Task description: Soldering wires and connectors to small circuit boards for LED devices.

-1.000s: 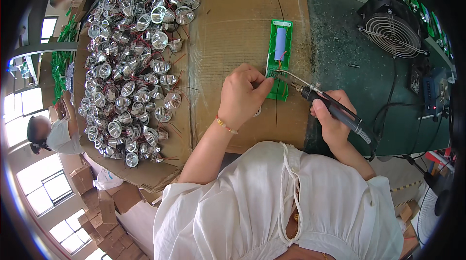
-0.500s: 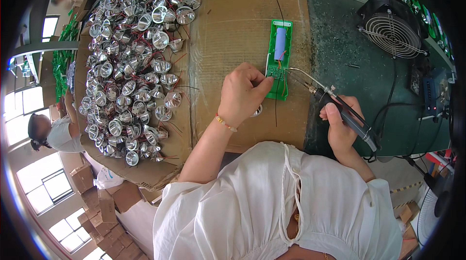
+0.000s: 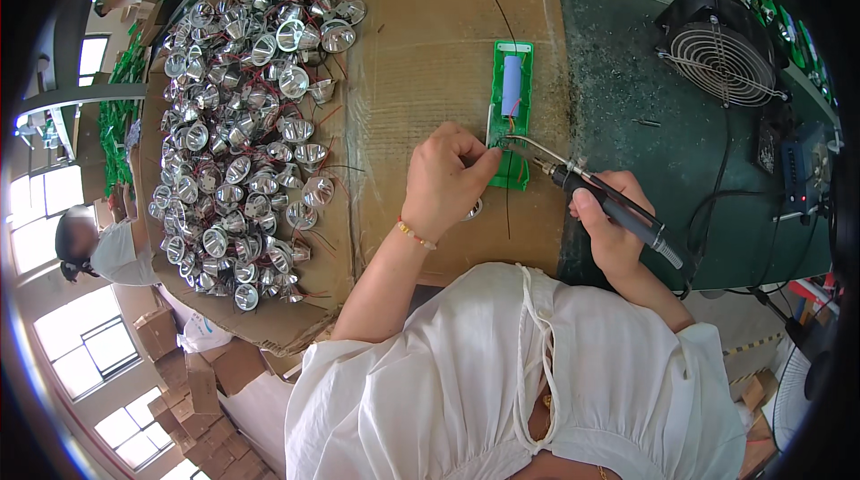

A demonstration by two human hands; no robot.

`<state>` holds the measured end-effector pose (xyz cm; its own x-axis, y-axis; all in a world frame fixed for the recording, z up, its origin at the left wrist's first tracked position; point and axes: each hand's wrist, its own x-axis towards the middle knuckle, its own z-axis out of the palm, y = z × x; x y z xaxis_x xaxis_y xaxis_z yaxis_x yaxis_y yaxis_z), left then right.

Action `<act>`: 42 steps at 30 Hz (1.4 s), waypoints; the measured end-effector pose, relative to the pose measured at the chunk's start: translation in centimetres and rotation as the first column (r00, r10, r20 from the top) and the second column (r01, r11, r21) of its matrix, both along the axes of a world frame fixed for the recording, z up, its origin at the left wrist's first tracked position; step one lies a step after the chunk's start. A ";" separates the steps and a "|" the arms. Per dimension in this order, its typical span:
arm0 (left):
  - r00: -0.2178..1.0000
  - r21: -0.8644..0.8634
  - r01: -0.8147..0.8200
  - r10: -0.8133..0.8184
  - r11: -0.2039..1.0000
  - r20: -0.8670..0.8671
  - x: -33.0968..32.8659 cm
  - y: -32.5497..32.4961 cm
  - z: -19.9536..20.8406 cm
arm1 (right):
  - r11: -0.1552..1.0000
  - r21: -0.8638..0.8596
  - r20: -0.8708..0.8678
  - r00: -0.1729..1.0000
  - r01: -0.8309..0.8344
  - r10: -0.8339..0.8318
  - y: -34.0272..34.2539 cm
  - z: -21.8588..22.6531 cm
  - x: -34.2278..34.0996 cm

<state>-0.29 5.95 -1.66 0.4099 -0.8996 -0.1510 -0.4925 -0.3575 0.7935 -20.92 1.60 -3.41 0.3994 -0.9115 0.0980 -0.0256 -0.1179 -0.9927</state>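
Note:
A green plastic housing (image 3: 525, 77) lies on the cardboard with a lilac cylindrical battery (image 3: 511, 86) inside its upper half. Thin red and black wires run around the battery's lower end, where the circuit board sits. My left hand (image 3: 446, 171) is closed in a pinch at the housing's left edge, by the board; what the fingertips hold is too small to make out. In my right hand (image 3: 616, 225) is a soldering iron (image 3: 632, 218) with a thin curved metal tube along it. Its tip reaches the board area beside my left fingertips.
Many silver reflector cups (image 3: 237, 171) with wires are heaped on cardboard at the left. One reflector (image 3: 474, 210) lies partly behind my left hand. A fan with a wire guard (image 3: 724, 64) and a blue box (image 3: 797, 180) stand at the right. Another person (image 3: 121, 252) works at far left.
My right hand has moved left with the soldering iron, bringing its tip further over the board. The housing has shifted slightly left and down in the picture. My left hand keeps its pinch.

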 end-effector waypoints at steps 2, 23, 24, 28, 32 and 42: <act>1.000 -0.006 -0.002 0.002 1.000 -0.002 -0.1 0.0 -0.1 | 1.000 -0.010 -0.015 1.000 0.002 -0.002 0.0 -0.1 -0.1; 1.000 0.028 -0.009 0.008 1.000 0.030 -0.1 -0.2 0.3 | 0.985 0.084 0.122 0.980 0.150 -0.159 -0.2 0.0 -2.4; 0.997 -0.010 0.011 -0.011 1.000 0.075 -0.3 0.0 0.4 | 0.981 0.093 0.123 0.976 0.168 -0.178 -0.3 0.1 -2.7; 0.991 -0.214 -0.122 0.132 0.969 0.032 -0.7 1.2 1.1 | 0.979 0.020 0.113 0.972 0.204 -0.205 -1.5 -0.6 -3.8; 0.964 0.062 0.103 -0.115 0.993 0.241 0.3 0.0 0.4 | 0.967 0.017 0.106 0.961 0.254 -0.254 -2.7 -1.2 -4.0; 0.802 -0.151 0.117 -0.004 0.982 0.597 10.1 -25.0 1.0 | 0.956 0.126 -0.018 0.964 0.264 -0.264 -2.8 -2.1 -4.3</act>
